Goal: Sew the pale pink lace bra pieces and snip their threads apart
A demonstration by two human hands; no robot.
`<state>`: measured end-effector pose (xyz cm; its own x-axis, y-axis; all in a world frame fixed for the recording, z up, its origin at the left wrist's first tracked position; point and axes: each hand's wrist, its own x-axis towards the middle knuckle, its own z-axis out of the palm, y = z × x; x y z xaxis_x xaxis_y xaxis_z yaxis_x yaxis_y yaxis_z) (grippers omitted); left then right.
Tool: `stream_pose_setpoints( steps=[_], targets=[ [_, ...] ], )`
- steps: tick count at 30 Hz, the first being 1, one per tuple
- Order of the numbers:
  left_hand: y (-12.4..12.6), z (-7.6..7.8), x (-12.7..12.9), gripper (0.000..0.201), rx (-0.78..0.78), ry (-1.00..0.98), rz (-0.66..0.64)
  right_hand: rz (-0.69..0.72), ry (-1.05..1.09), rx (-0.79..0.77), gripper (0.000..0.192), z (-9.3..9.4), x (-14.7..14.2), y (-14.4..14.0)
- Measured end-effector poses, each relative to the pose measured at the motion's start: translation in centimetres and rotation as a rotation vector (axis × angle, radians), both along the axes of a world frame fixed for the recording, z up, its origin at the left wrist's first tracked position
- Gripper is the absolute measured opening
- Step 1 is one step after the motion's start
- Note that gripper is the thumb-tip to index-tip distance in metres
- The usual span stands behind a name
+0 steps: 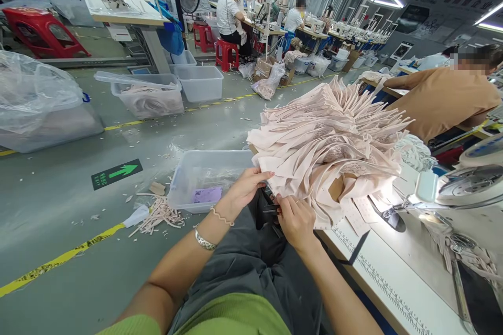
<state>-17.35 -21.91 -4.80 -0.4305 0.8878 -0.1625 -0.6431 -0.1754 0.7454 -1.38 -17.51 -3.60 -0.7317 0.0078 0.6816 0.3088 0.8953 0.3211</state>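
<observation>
**Workshop floor (145,251) littered with scraps (161,215), close handling above**

Set at an angle across the right of the view: a white surface (377,277) carrying a sewing machine (477,214). Piled high on it, to the left of the machine: pale pink fabric (310,138), fanned out in many loose layers, near edges overhanging towards the dark trousers (231,267).

Pinched between thumb and fingers of the left hand (248,187): a near corner of that fabric. Closed in the right hand (296,220), just beside: seemingly a dark cutting tool (270,211), though half lost against the trousers and hard to name surely.

Likeliest trouble, as a guess: a slide of the stack off the edge, from a sharp tug on the pinched corner with so many loose layers leaning outwards. Possible too: a nick in the fabric or in the left fingertips, from working a blade in so cramped a gap. Standing on the floor, left of the knees: a clear bin (176,183), perhaps too far aside to catch every dropped piece. Risk then: dirt from the littered floor.
</observation>
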Motion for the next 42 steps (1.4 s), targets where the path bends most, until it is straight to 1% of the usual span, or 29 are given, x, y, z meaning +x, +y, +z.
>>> stream_pose_setpoints(
  steps=[3,7,14,16,19,24,26,27,29,31,32,34,37,39,42],
  targets=[
    [0.7,0.2,0.1,0.019,0.009,0.028,0.071,0.041,-0.021,0.018,0.023,0.1,0.1,0.0],
    [1.2,0.5,0.4,0.025,0.018,0.058,0.125,0.051,-0.018,0.004,0.025,0.2,0.2,0.0],
    [0.5,1.0,1.1,0.035,0.002,0.081,0.105,0.066,0.046,0.024,0.025,-0.2,-0.2,0.3],
    [0.6,0.9,1.3,0.034,-0.002,0.087,0.111,0.068,0.050,0.024,0.021,-0.2,-0.3,0.3],
    [1.1,0.6,1.4,0.034,-0.021,0.084,0.137,0.080,0.050,0.035,0.023,0.1,-0.4,0.2],
    [1.4,-0.1,0.3,0.029,-0.042,0.020,0.228,0.080,0.044,0.027,0.028,0.4,-0.1,0.2],
    [1.0,-0.1,-0.2,0.027,-0.045,-0.032,0.217,0.075,0.037,0.009,0.028,0.3,0.2,0.3],
    [0.7,-0.1,-0.3,0.025,-0.044,-0.063,0.192,0.074,0.029,-0.017,0.028,0.2,0.4,0.4],
    [0.1,0.0,-0.3,0.022,-0.035,-0.140,0.122,0.073,-0.007,-0.128,0.023,0.1,0.6,0.5],
    [-0.3,0.1,0.0,0.015,-0.023,-0.214,0.075,0.047,-0.055,-0.284,0.018,0.3,0.6,0.4],
    [-0.4,0.2,0.1,0.012,-0.012,-0.253,0.063,0.010,-0.074,-0.349,0.020,0.5,0.5,0.3],
    [-0.5,0.2,0.3,0.009,0.021,-0.326,0.052,-0.103,-0.100,-0.413,0.025,1.0,0.2,0.0],
    [-0.4,0.2,0.4,0.008,0.077,-0.402,0.024,-0.251,-0.138,-0.413,0.023,1.6,-0.6,-0.3],
    [-0.4,0.2,0.3,0.008,0.097,-0.400,0.004,-0.289,-0.178,-0.408,0.019,1.6,-1.1,-0.3],
    [-0.4,0.1,0.1,0.007,0.106,-0.393,-0.013,-0.302,-0.238,-0.367,0.016,1.3,-1.7,-0.2]
  ],
)
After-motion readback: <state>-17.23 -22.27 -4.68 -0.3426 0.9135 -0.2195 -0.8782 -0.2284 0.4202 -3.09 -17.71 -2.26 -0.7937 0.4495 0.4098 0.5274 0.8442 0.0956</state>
